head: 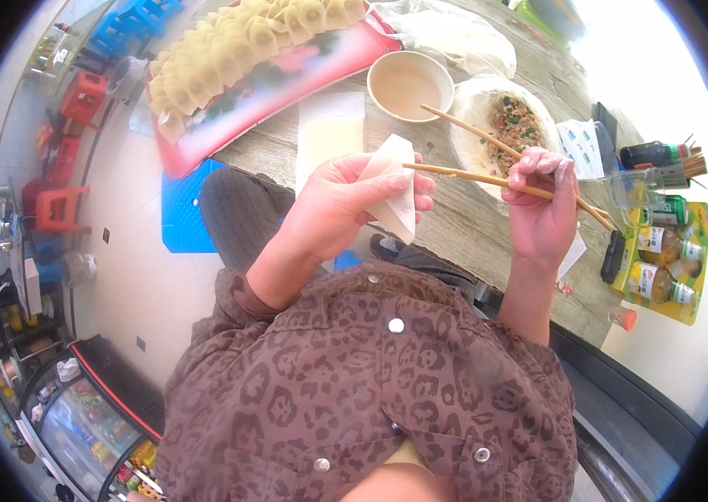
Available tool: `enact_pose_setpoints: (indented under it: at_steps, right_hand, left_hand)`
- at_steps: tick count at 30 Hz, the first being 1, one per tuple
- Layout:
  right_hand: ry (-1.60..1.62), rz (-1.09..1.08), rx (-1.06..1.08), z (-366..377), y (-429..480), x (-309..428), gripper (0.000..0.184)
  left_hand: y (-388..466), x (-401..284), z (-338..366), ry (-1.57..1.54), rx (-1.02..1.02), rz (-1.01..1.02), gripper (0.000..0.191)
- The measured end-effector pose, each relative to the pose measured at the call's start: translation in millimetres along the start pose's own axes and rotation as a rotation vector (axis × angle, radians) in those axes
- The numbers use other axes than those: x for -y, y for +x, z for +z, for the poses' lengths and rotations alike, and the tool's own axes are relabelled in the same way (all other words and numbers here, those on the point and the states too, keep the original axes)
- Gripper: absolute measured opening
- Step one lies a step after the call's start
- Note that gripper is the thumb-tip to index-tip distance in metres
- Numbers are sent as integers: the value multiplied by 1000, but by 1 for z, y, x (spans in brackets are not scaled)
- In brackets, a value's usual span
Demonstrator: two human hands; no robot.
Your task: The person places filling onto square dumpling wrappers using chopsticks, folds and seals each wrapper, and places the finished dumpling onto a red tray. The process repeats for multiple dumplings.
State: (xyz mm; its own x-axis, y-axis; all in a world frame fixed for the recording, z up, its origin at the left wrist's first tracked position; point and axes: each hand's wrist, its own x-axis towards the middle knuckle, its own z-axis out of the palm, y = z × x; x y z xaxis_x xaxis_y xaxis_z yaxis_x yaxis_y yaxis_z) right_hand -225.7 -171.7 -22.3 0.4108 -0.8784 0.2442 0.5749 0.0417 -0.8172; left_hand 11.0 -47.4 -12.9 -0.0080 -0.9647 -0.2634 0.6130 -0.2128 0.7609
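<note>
A pale dough wrapper [395,210], folded over, lies in my left hand [335,197], the thumb pressing on it. Wooden chopsticks [473,172] are gripped in my right hand [542,201], their tips spread apart. The lower chopstick's tip meets the wrapper, while the upper one points over the rim of a bowl [410,118] of cloudy liquid. Behind my right hand stands a plastic-lined dish [470,135] with minced filling [514,128] flecked with green. A stack of square wrappers [330,128] rests on the table beyond my left hand. Flour whitens my right fingertips.
Rows of filled wrappers [216,69] cover much of a red floral tray [266,103] at the far left. A plastic bag [454,37] lies behind the bowl. On the right are a dark bottle [652,155], a clear cup [636,194] and a green can [670,210]. A blue stool [187,213] stands below the table [448,219].
</note>
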Motion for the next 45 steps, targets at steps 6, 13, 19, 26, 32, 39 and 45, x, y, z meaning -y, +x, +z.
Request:
enact_pose_setpoints:
  at_steps: [6,13,19,26,32,39,45]
  right_hand:
    - [-21,-55,-107,-1,4,-3,42]
    - [26,-56,-62,-1,9,-5,40]
    - [-290,-196,-69,38,8,0,41]
    - [-810,-365,59,75,12,-31,20]
    - [-757,-394,91,103,16,-38,20]
    - [-664,-288,44,105,11,-46,16]
    - [-737,-367,62,103,11,-43,13]
  left_hand:
    - [-6,-4,1,-33,26,11,34]
    - [-8,-6,0,-37,47,23,35]
    - [0,-16,-2,-107,-30,67,34]
    - [17,-24,16,-332,19,314,35]
    - [12,-25,28,-394,33,422,34]
    - [7,-19,27,-390,38,442,34]
    - [9,-15,19,-392,22,417,33]
